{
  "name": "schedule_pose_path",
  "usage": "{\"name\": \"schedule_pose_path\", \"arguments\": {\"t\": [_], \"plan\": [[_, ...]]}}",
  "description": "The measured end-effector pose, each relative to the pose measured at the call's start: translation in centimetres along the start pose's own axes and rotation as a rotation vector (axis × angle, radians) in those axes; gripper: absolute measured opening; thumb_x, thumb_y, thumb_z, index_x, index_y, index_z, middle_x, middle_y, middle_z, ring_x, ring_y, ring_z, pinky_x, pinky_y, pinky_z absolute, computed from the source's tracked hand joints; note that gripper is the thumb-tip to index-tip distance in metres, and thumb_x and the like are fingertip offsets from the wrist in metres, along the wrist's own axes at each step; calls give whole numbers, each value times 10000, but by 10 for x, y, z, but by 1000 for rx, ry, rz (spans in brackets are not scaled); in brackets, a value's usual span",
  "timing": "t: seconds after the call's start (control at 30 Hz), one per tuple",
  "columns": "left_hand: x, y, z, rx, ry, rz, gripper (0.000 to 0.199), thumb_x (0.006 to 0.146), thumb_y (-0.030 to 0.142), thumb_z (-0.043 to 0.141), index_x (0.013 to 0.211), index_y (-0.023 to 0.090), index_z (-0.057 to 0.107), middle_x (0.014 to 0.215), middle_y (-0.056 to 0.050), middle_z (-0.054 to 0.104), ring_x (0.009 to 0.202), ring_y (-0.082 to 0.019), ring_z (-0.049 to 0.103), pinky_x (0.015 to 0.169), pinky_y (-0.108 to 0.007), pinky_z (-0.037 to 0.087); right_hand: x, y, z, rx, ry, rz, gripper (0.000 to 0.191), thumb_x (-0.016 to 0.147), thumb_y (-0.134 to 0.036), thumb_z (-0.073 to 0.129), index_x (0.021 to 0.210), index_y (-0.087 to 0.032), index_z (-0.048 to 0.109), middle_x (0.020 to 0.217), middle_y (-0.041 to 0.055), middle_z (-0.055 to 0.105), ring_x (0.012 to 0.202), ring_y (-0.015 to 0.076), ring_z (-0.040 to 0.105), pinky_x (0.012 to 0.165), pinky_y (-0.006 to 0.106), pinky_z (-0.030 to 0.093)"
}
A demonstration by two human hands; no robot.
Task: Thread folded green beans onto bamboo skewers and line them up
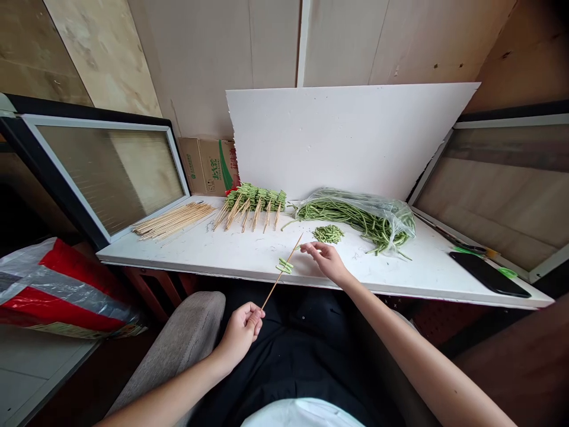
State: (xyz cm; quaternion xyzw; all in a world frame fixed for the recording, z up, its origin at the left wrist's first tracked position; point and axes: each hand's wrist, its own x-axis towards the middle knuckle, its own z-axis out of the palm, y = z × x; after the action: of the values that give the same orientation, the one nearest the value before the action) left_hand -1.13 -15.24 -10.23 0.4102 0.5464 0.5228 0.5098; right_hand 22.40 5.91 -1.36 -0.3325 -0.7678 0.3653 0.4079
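Note:
My left hand (244,327) is closed round the lower end of a bamboo skewer (272,290), which slants up and to the right. Several short pieces of green bean (285,265) are threaded across it, above its middle. Close to the skewer's tip, my right hand (326,261) pinches a small piece of green bean (299,247) between thumb and fingertips. Just beyond that hand lies a small heap of cut bean pieces (328,233) on the white table (213,252).
Loaded bean skewers (255,198) are stacked at the back, with bare skewers (175,219) to their left. A clear plastic bag (377,204) of long beans (342,214) lies behind the heap. At the right are a black phone (489,274) and scissors (466,244). A white board (347,136) stands behind.

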Motion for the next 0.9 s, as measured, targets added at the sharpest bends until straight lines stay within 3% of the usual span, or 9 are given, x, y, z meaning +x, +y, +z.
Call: {"name": "schedule_pose_path", "arguments": {"t": [0.1,0.2,0.3,0.47,0.63,0.73,0.9], "plan": [[1,-3,0,-9,3,2,640,776,807,705,851,186,574,583,87,422,496,-60,270,464,-205,178,11,17,-5,-359,52,-133,262,987,-378,633,1117,-224,801,1136,117,783,1053,309,654,901,444,525],[3,-4,0,-11,8,-4,640,773,809,704,854,188,575,583,87,420,493,-61,268,458,-203,180,22,27,-3,-609,13,-233,275,993,-240,598,1178,-225,800,1166,130,764,1081,333,599,991,503,481],[3,-2,-1,-5,18,1,637,780,807,695,858,186,579,584,85,421,494,-62,276,456,-200,192,36,28,1,-767,-57,-235,269,989,-206,624,1180,-228,812,1191,151,748,1132,360,559,994,504,460],[3,-1,-1,5,19,2,636,787,807,693,861,185,583,594,81,426,496,-63,283,455,-194,204,51,25,3,-878,-104,-188,166,963,-173,680,1014,-216,832,1125,170,754,1184,385,533,983,488,417],[4,-4,0,-6,25,4,643,772,812,705,860,187,586,593,81,427,493,-61,279,451,-189,202,55,24,1,-828,-134,-210,161,968,-176,660,985,-198,819,1049,167,767,1160,369,548,970,459,416],[5,-5,0,-2,39,-2,638,779,806,706,864,185,586,601,81,428,496,-58,277,455,-186,203,54,24,2,-705,-78,-196,197,981,-188,617,959,-183,813,971,165,773,1125,357,573,945,453,435],[5,-2,-2,22,38,-21,650,779,818,698,872,185,587,599,85,418,497,-60,275,461,-186,200,34,32,0,-143,89,-69,284,942,-440,701,1089,-213,787,1042,120,783,1007,296,649,863,422,492]]}}
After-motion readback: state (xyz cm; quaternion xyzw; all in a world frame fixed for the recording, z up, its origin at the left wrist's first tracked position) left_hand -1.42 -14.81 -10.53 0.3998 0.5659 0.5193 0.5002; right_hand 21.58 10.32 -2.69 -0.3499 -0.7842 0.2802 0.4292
